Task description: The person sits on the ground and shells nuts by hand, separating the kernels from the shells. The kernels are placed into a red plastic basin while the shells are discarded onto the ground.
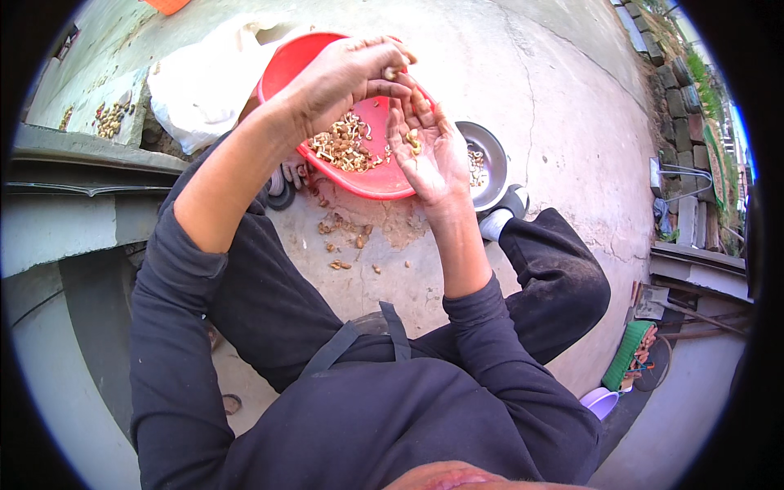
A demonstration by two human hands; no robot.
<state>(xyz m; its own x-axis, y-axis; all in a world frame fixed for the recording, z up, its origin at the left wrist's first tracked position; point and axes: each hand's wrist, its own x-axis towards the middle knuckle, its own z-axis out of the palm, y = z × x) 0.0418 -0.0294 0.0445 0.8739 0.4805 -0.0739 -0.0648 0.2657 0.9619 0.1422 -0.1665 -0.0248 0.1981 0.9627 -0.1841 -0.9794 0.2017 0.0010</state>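
Note:
My left hand [367, 70] is bent over the red plastic basin [392, 177], a small pale peanut piece [390, 73] pinched at its fingertips. My right hand [432, 147] lies palm up just beside it, cupping a few yellowish sprouted peanut kernels [414, 142]. The fingers of both hands nearly meet. Down in the basin, a pile of sprouted peanuts [343, 144] with white roots covers part of the bottom, and my hands and forearms hide some of the basin. To its right stands a metal bowl [499, 162] with more sprouted pieces inside, partly hidden by my right hand.
A white sack [196, 86] slumps left of the basin. Peanut shells [340, 264] lie scattered on the cracked concrete floor [576, 122] between my legs. More peanuts [113, 116] are at far left. A green basket [628, 355] and purple basin [600, 402] sit at right.

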